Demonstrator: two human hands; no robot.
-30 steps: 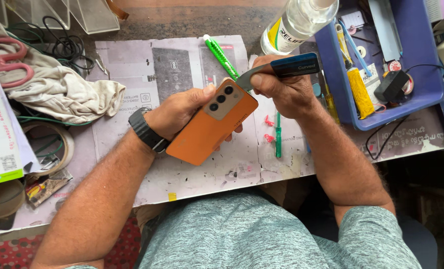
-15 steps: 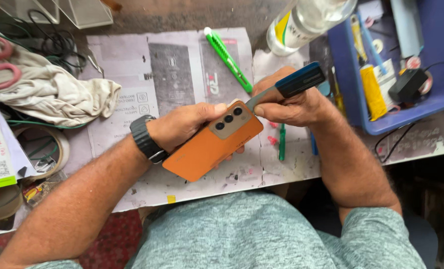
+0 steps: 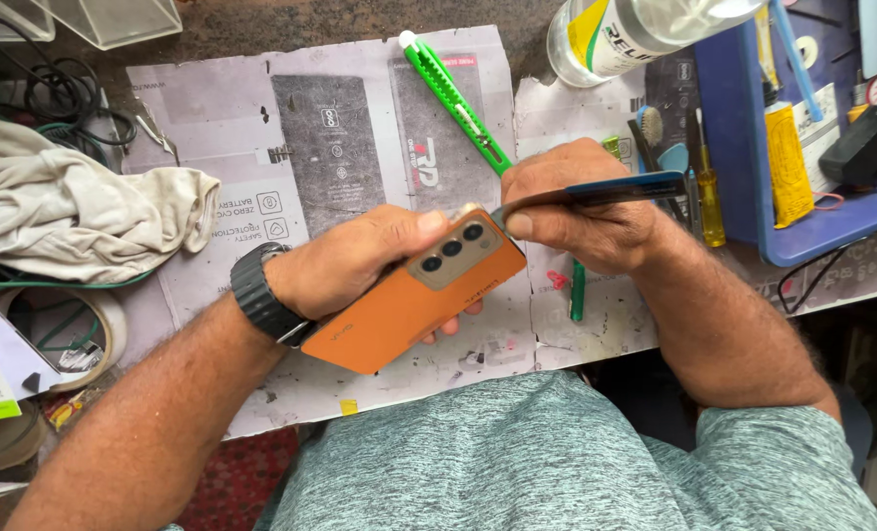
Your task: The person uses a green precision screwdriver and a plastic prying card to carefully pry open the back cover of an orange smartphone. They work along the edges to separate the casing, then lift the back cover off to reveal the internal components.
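Left hand [image 3: 360,261], fingers wrapped around orange phone [image 3: 414,300], back side up, held above the table [image 3: 222,147]. Right hand [image 3: 581,206] fingers pinch a blue-handled tool [image 3: 605,192], tip at the phone's top corner. Blue tray [image 3: 743,147] at right holds a yellow tube [image 3: 787,162], a black block [image 3: 866,143] and a blue stick. Green cutter [image 3: 458,103] lies on paper.
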